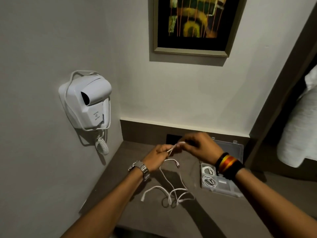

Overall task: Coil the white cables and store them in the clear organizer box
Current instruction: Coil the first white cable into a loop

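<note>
Left hand (157, 158), metal watch on wrist, fingers pinched on thin white cable (172, 179). Right hand (202, 146), striped bands on wrist, fingertips clamped on same cable's upper end, blurred. Cable hangs from hands, slack looped on brown countertop (154, 219) near middle. Clear plastic organizer box (221, 183) open near right edge; two coiled white cables in left compartments. White wall-mounted hair dryer (88, 102) on left wall; label unreadable. Framed abstract painting (197, 24) above.
</note>
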The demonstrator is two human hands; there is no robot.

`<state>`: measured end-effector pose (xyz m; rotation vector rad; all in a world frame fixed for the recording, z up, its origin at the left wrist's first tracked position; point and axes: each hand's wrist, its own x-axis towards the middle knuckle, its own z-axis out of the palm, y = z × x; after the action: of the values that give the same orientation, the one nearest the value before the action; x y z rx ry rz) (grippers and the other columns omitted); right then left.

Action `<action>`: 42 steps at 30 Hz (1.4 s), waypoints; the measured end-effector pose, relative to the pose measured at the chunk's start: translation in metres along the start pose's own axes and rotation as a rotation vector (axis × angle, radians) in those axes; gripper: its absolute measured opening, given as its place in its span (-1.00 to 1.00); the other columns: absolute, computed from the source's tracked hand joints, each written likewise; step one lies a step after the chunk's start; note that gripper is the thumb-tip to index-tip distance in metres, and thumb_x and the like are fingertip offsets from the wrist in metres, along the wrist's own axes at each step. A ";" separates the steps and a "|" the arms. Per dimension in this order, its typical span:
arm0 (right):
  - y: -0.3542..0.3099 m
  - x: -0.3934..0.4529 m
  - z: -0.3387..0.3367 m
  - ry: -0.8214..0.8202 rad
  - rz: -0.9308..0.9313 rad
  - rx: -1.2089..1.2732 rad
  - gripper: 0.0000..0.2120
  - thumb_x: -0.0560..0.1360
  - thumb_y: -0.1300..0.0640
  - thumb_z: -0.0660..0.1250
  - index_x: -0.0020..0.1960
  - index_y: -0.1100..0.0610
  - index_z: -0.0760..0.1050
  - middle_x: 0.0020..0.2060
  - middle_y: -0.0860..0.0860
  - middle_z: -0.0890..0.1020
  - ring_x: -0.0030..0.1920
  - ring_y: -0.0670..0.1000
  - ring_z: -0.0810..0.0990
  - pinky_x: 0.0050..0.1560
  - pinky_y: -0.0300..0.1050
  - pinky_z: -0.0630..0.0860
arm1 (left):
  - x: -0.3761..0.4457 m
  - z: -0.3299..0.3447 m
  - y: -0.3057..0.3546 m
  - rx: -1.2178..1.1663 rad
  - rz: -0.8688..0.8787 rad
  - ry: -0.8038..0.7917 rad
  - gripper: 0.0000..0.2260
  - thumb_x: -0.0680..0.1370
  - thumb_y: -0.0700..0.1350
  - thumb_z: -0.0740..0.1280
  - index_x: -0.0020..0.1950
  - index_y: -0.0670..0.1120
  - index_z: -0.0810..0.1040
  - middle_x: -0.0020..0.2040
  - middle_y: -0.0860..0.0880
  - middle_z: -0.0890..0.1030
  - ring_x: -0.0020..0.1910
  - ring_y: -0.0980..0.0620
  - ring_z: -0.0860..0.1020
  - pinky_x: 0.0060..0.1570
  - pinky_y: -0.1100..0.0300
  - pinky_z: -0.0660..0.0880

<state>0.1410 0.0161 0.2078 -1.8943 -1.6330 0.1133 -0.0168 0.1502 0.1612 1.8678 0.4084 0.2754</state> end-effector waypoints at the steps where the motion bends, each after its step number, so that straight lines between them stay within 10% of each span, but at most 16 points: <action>1: 0.004 0.006 -0.007 0.036 0.018 0.071 -0.88 0.52 -0.04 0.48 -0.07 -0.01 0.72 -0.25 -0.15 0.74 -0.22 -0.21 0.69 -0.22 -0.34 0.54 | -0.002 0.005 0.002 -0.079 -0.022 -0.041 -0.64 0.52 -0.15 0.16 0.14 0.09 0.66 0.11 0.09 0.70 0.06 0.20 0.65 0.03 0.42 0.53; 4: 0.019 0.019 -0.006 0.125 0.139 0.330 -0.89 0.43 0.04 0.58 -0.11 0.06 0.74 -0.18 -0.05 0.78 -0.13 -0.12 0.74 -0.08 -0.28 0.64 | -0.008 0.016 0.011 -0.391 -0.050 -0.106 -0.57 0.50 -0.45 0.04 0.30 -0.37 0.50 0.23 -0.33 0.60 0.01 -0.14 0.69 0.02 0.16 0.63; 8: 0.030 0.011 0.032 0.125 0.269 0.576 -0.91 0.57 0.26 0.43 -0.10 0.19 0.70 -0.26 0.03 0.73 -0.33 -0.20 0.62 -0.21 -0.25 0.53 | -0.014 0.010 0.021 -0.848 0.002 -0.026 -0.45 0.44 -0.49 -0.07 0.38 -0.37 0.41 0.33 -0.35 0.51 0.29 -0.27 0.54 0.27 -0.03 0.52; 12: 0.020 -0.008 0.075 -0.074 0.260 0.439 -0.68 0.63 0.02 0.35 -0.29 0.04 0.59 -0.54 -0.16 0.53 -0.52 -0.21 0.42 -0.38 -0.39 0.36 | -0.008 -0.014 0.015 -1.179 0.027 0.180 -0.44 0.47 -0.50 -0.11 0.43 -0.36 0.35 0.41 -0.34 0.44 0.41 -0.26 0.42 0.35 -0.08 0.40; 19: -0.017 0.007 0.057 -0.250 0.031 0.115 -0.77 0.63 -0.05 0.34 0.07 0.04 0.71 -0.19 -0.07 0.73 -0.22 -0.13 0.66 -0.15 -0.24 0.57 | 0.000 -0.037 -0.010 -0.367 -0.099 0.402 -0.52 0.59 -0.43 0.04 0.48 -0.16 0.37 0.48 -0.19 0.41 0.45 -0.09 0.39 0.44 0.02 0.33; 24: -0.032 0.036 0.027 -0.198 -0.016 0.069 -0.87 0.50 -0.02 0.51 -0.18 0.00 0.71 -0.34 -0.12 0.69 -0.33 -0.14 0.61 -0.26 -0.16 0.55 | -0.018 -0.028 -0.015 0.320 -0.038 0.255 -0.72 0.61 -0.04 0.11 0.17 0.17 0.56 0.08 0.00 0.68 0.02 0.01 0.66 0.01 0.01 0.58; 31: -0.021 0.060 0.021 -0.075 0.081 0.181 -0.80 0.32 -0.04 0.65 -0.18 0.03 0.72 -0.23 -0.06 0.77 -0.16 -0.01 0.72 -0.04 0.06 0.69 | -0.022 -0.045 0.012 -0.309 -0.254 -0.049 -0.64 0.62 -0.31 0.02 0.34 -0.35 0.45 0.28 -0.34 0.56 0.09 -0.38 0.60 -0.16 0.18 0.62; 35: -0.005 0.063 0.043 -0.018 0.158 0.308 -0.87 0.41 -0.02 0.59 -0.14 0.02 0.74 -0.21 0.01 0.77 -0.16 0.10 0.73 -0.02 0.13 0.70 | -0.034 -0.063 0.012 -0.549 -0.163 -0.094 -0.53 0.41 -0.41 0.02 0.19 -0.32 0.57 0.17 -0.34 0.63 -0.16 -0.12 0.69 -0.20 0.19 0.60; 42: 0.021 0.041 0.093 -0.102 0.303 0.397 -0.70 0.55 0.00 0.47 -0.29 0.14 0.61 -0.45 0.01 0.59 -0.46 -0.11 0.48 -0.32 -0.19 0.49 | -0.031 -0.084 0.004 -1.297 0.034 0.240 -0.48 0.35 -0.41 0.01 0.26 -0.33 0.47 0.20 -0.30 0.62 -0.20 -0.09 0.67 -0.27 0.22 0.61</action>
<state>0.1267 0.0896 0.1364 -1.8268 -1.2583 0.6216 -0.0770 0.2092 0.1926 0.5684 0.2425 0.6092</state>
